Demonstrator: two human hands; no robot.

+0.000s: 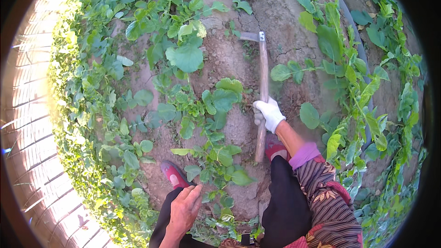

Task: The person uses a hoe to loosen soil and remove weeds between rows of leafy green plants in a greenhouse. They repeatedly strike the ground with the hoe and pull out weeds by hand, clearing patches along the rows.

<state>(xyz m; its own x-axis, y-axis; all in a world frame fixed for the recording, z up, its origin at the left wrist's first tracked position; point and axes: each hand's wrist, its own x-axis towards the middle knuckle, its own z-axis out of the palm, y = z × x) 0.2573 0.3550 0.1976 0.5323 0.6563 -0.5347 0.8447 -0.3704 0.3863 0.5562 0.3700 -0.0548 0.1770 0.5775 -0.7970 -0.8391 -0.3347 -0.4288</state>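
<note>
My right hand (pixel 269 113), in a white glove, is closed around the wooden handle of a sickle-like hand hoe (pixel 264 72). The tool's curved metal blade (pixel 249 37) points left at the far end, over bare soil near small weeds (pixel 248 50). Bare and holding nothing, my left hand (pixel 186 206) rests over my left knee, its fingers close together and slightly bent. Between my feet runs a row of broad-leaved green plants (pixel 224 98).
Another leafy row (pixel 358 93) grows on the right beside a grey hose (pixel 358 38). Dense foliage (pixel 93 110) covers the left, beside a sunlit wall or sheet with dark lines (pixel 34 110). My red shoes (pixel 174 175) stand on cracked soil.
</note>
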